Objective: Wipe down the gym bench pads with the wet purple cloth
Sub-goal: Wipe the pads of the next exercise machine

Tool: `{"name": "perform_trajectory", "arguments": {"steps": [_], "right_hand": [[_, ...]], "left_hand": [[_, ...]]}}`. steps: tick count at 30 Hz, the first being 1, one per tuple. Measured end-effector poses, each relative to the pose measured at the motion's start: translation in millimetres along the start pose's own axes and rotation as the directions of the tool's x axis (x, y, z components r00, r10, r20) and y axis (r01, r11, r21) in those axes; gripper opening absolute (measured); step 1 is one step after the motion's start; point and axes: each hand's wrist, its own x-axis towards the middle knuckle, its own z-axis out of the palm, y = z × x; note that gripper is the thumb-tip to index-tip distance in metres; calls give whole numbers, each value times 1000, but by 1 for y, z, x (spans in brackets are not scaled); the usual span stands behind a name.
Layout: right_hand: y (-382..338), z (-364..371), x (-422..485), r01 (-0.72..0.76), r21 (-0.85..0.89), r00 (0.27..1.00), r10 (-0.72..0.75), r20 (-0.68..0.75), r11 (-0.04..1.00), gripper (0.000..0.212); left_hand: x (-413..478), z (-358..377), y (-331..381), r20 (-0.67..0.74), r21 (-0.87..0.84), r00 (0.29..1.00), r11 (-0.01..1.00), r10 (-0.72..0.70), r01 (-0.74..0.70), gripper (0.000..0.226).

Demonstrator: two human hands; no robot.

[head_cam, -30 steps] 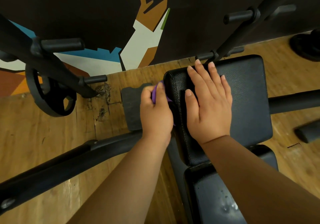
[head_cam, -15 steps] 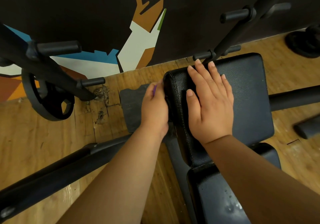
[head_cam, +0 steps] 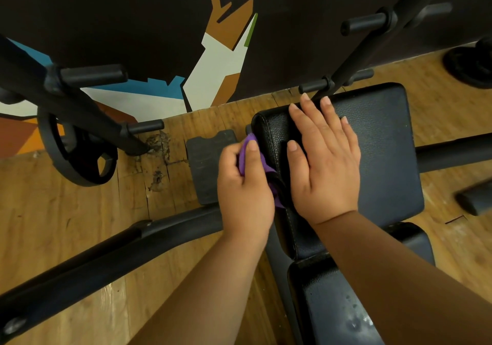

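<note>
Our left hand (head_cam: 245,192) grips the bunched purple cloth (head_cam: 265,165) against the left side edge of the black bench pad (head_cam: 386,144) at centre frame. Our right hand (head_cam: 327,163) lies flat, fingers straight, on the pad's top. A second pad (head_cam: 327,304) glistens with droplets at lower right, and a weight plate (head_cam: 77,155) stands at left.

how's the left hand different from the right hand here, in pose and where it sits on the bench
The left hand has its fingers curled round the crumpled purple cloth; the right hand lies flat, fingers straight, holding nothing. The left hand is at the side edge of the black leather bench pad; the right hand rests on its top face. Both are at the same pad.
</note>
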Motion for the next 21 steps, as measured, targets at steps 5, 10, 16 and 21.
{"name": "perform_trajectory", "arguments": {"steps": [5,10,16,21], "right_hand": [[0,0,-1,7,-5,1000,-7,6,1000,49],[1,-1,1,24,15,1000,-25,15,1000,50],[1,-2,-1,21,83,1000,-23,20,996,49],[3,-6,0,11,112,997,-19,75,994,50]], "left_hand": [[25,11,10,-48,50,997,997,55,-53,14],[-9,8,-1,-27,153,979,968,204,-198,13],[9,16,-1,-77,212,935,922,347,-325,5],[-17,8,-19,50,255,860,826,508,-502,5]]}}
